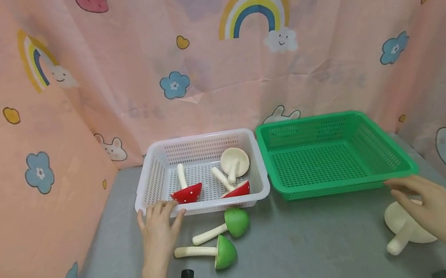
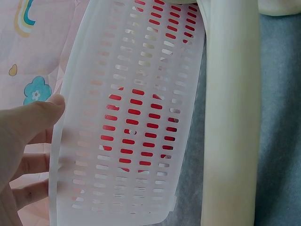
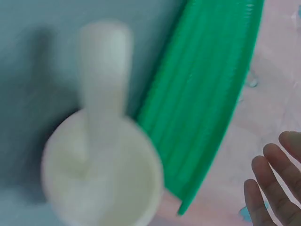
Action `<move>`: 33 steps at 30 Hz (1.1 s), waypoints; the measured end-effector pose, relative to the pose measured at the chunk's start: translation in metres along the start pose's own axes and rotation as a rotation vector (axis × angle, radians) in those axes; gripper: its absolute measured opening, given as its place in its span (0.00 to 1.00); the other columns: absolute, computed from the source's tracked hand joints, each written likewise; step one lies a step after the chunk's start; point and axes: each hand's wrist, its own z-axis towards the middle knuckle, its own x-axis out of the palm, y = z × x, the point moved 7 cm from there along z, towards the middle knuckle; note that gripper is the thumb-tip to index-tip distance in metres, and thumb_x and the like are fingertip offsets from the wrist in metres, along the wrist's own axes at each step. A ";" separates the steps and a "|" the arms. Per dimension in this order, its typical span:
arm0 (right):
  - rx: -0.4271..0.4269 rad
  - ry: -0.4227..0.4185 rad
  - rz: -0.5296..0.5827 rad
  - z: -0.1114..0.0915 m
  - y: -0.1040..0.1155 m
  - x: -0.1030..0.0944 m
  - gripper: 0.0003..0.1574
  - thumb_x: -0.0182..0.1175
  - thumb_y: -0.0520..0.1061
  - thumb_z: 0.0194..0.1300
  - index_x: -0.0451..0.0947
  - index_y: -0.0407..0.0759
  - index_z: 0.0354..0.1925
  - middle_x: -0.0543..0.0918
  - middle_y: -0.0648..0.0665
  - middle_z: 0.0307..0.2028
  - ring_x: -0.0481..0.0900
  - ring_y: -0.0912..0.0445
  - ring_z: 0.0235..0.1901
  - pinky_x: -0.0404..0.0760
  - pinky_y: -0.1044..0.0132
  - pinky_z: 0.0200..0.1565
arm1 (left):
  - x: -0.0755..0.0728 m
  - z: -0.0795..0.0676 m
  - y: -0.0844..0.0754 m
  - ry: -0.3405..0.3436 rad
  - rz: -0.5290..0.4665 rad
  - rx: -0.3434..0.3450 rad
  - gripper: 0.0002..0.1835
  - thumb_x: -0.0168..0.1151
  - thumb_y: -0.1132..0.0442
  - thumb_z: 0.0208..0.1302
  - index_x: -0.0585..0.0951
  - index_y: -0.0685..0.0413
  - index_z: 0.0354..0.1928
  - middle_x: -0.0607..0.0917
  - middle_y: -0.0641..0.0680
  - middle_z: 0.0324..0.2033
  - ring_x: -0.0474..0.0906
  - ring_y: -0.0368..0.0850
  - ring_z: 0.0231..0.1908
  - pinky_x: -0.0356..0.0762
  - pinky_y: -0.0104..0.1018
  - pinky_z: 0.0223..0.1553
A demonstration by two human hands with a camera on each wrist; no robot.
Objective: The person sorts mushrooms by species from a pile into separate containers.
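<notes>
At the front left corner of a white basket (image 1: 215,203), my left hand (image 1: 159,229) grips the rim. The left wrist view puts its thumb (image 2: 57,102) outside the wall and its fingers behind the rim. Two red-capped toy mushrooms (image 1: 188,194) and one showing its cream underside (image 1: 235,162) lie in that basket. My right hand (image 1: 428,204) is empty, its fingers extended near the front right corner of a green basket (image 1: 336,187). Below it is a toy mushroom (image 1: 403,227), stem up, its cap colour hidden; the hand partly covers it in the head view.
Two green-capped toy mushrooms (image 1: 225,251) lie on the grey table (image 1: 311,251) in front of the white basket, stems pointing left. The baskets stand side by side against a pink patterned curtain (image 1: 209,107), which also closes off both sides.
</notes>
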 end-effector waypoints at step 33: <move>0.270 0.212 -0.118 -0.035 -0.101 0.024 0.31 0.57 0.49 0.68 0.68 0.25 0.57 0.68 0.17 0.51 0.68 0.26 0.45 0.69 0.32 0.38 | 0.000 -0.001 0.000 -0.016 0.015 0.011 0.16 0.67 0.54 0.59 0.83 0.51 0.48 0.81 0.57 0.46 0.70 0.57 0.56 0.45 0.69 0.67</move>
